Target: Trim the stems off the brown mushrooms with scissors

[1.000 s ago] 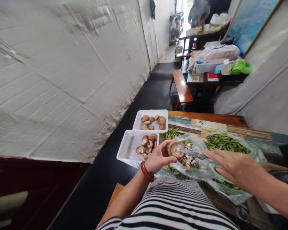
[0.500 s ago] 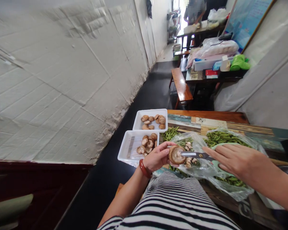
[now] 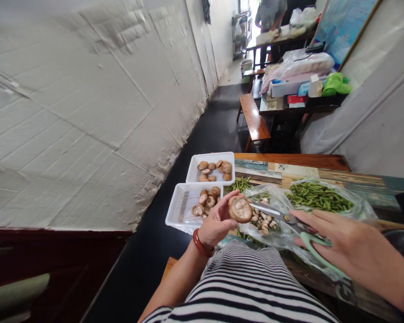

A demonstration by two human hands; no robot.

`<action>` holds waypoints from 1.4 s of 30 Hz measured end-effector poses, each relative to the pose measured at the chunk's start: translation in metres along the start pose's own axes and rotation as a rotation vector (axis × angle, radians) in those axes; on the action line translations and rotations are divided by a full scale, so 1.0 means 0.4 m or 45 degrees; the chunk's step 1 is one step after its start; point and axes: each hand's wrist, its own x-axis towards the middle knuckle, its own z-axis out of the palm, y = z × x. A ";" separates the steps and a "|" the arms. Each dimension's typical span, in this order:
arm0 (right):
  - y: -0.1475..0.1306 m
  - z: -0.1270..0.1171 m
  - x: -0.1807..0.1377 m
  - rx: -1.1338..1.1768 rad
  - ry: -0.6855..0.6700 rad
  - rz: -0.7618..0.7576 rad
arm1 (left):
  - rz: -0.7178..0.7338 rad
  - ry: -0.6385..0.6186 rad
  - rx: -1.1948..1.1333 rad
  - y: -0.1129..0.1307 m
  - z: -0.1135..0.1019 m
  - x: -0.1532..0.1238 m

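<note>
The left hand (image 3: 218, 220), with a reddish-brown bangle (image 3: 199, 243) at its wrist, has its grip closed around a round brown mushroom cap (image 3: 240, 209), thumb on the near side and fingers along the far edge, the pale underside turned up. The right hand (image 3: 353, 244) has its grip wrapped round the mint-green handles of a pair of grey-bladed scissors (image 3: 285, 218), whose tips point at the cap's right edge — whether they touch it, I cannot tell. The held cap is over the table (image 3: 262, 168), which has a patchwork wood-plank pattern, between a white rectangular plastic tray (image 3: 177, 207) on the left and a heap of small pale mushroom pieces (image 3: 264, 222) lying by a crumpled clear plastic bag (image 3: 280, 195). Brown mushrooms (image 3: 207, 202) sit in that tray, and more brown caps (image 3: 225, 167) lie in a second white tray (image 3: 192, 168) just beyond it. Slender green pods (image 3: 318, 196) spread to the right — a smaller pile (image 3: 241, 183) lies beside the trays.
</note>
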 end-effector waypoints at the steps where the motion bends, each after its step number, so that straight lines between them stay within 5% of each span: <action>1: -0.010 0.012 -0.008 0.025 -0.013 0.017 | 0.040 0.004 0.029 0.001 0.008 0.000; 17: -0.068 -0.003 0.002 -0.039 0.090 0.036 | 0.470 0.094 0.739 -0.009 0.055 -0.003; 42: -0.049 0.032 -0.006 -0.064 -0.083 0.032 | 0.452 0.162 1.039 -0.036 0.068 -0.023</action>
